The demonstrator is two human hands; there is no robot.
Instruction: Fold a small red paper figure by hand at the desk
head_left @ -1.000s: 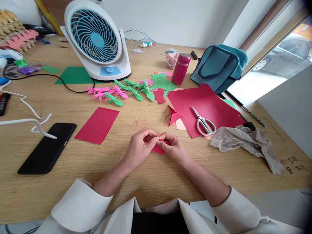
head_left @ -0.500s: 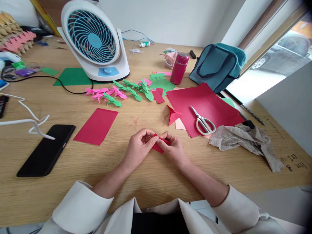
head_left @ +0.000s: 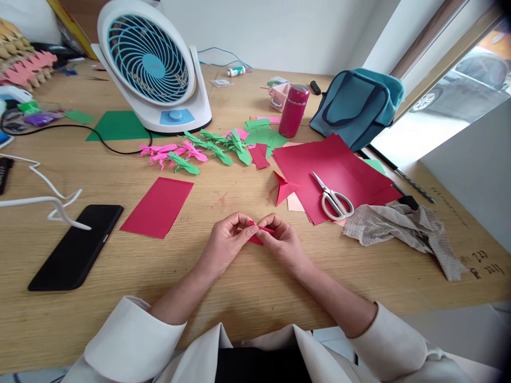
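Note:
Between my two hands is a small folded piece of red paper (head_left: pixel 256 240), pinched just above the table. My left hand (head_left: pixel 228 242) grips its left side with thumb and forefinger. From the right, my right hand (head_left: pixel 282 244) pinches it too, and the two thumbs nearly meet. Fingers cover much of the paper, so its exact folds are hidden. Beyond my right hand lies a folded red paper piece (head_left: pixel 284 188) with pointed corners. To the left rests a stack of red paper rectangles (head_left: pixel 158 208).
White-handled scissors (head_left: pixel 334 202) lie on large red sheets (head_left: pixel 351 170). Green and pink folded figures (head_left: pixel 215 148) sit ahead, before a fan (head_left: pixel 159 69). A phone (head_left: pixel 75 249) is at left. A red flask (head_left: pixel 294 111), blue bag (head_left: pixel 355 106) and crumpled cloth (head_left: pixel 393 226) stand or lie right.
The folded red paper has shifted slightly and less of it shows below my thumbs. Both hands keep their pinch in nearly the same place.

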